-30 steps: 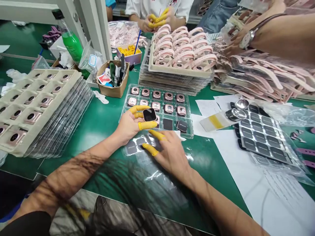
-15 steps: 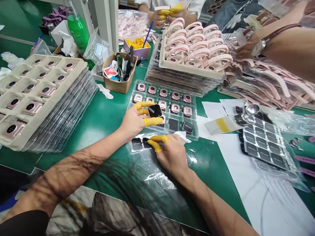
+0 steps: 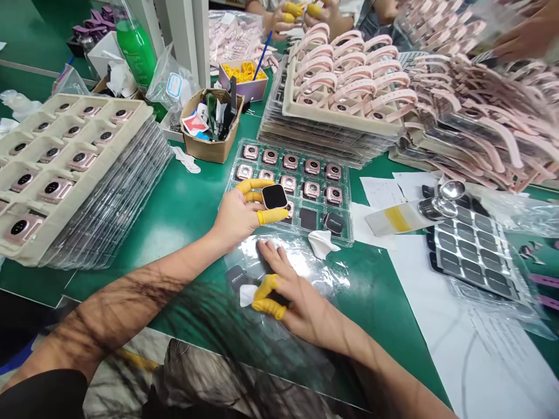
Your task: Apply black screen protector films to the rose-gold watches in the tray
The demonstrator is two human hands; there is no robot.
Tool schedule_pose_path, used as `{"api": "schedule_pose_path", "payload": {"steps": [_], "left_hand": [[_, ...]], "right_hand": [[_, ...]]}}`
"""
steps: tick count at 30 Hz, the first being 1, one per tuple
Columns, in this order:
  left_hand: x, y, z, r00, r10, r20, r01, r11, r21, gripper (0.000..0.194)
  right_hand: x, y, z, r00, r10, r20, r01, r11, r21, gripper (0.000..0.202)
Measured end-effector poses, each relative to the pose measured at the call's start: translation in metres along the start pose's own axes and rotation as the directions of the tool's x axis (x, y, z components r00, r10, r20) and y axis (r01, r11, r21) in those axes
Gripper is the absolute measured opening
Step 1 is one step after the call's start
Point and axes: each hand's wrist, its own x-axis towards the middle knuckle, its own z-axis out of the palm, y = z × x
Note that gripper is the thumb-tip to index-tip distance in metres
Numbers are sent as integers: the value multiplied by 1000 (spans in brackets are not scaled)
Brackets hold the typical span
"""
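My left hand (image 3: pixel 244 209), with yellow finger cots, is closed around the edges of a pink-framed smartwatch case (image 3: pixel 275 197), its black screen facing up. Beyond it lies a clear tray (image 3: pixel 348 218) of watch cases, several back side up. In my right hand (image 3: pixel 290 297), thumb and forefinger in yellow cots pinch a small white piece (image 3: pixel 248 295), while the other fingers spread over a clear plastic sheet (image 3: pixel 301 250). A black printed film (image 3: pixel 236 276) lies on that sheet beside the white piece. A crumpled white wipe (image 3: pixel 322 244) rests at the tray's near edge.
Stacked trays (image 3: pixel 109 198) of watch cases stand at left. Another stack (image 3: pixel 340 122) bears watches with pink straps. A cardboard box (image 3: pixel 209 145) of small tools and a purple box (image 3: pixel 250 88) sit behind. Black film sheets (image 3: pixel 476 256) lie right. Co-workers' hands (image 3: pixel 301 20) work across the table.
My right hand has moved nearer and slightly left from the two black films, and now pinches a white piece. One black film shows now, lower down. My left hand still holds the watch case.
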Motion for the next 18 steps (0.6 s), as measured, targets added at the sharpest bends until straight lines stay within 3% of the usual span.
{"api": "schedule_pose_path", "payload": {"steps": [2, 4, 7, 9, 10, 14, 18], "left_hand": [[-3, -3, 1, 1000, -16, -5, 16, 998, 57, 75], [-9, -8, 4, 997, -61, 41, 55, 991, 124, 74], [-20, -18, 9, 967, -182, 176, 141, 965, 223, 71], [-27, -23, 12, 937, -262, 230, 184, 933, 310, 69], [-29, -24, 12, 926, -291, 241, 194, 913, 359, 67], [-31, -27, 11, 913, -321, 251, 161, 851, 500, 65], [-28, -28, 11, 912, -335, 237, 169, 833, 527, 68]], "right_hand": [[0, 2, -26, 991, 100, -85, -78, 970, 230, 8], [1, 9, -47, 935, 294, -199, -188, 885, 426, 5], [3, 24, -58, 755, 603, -257, -356, 707, 612, 23], [5, 32, -53, 645, 732, -220, -423, 582, 695, 41], [6, 35, -48, 611, 769, -185, -439, 524, 729, 47], [11, 39, -34, 577, 816, -24, -464, 352, 813, 53], [12, 39, -28, 559, 828, 31, -444, 268, 855, 49]]}}
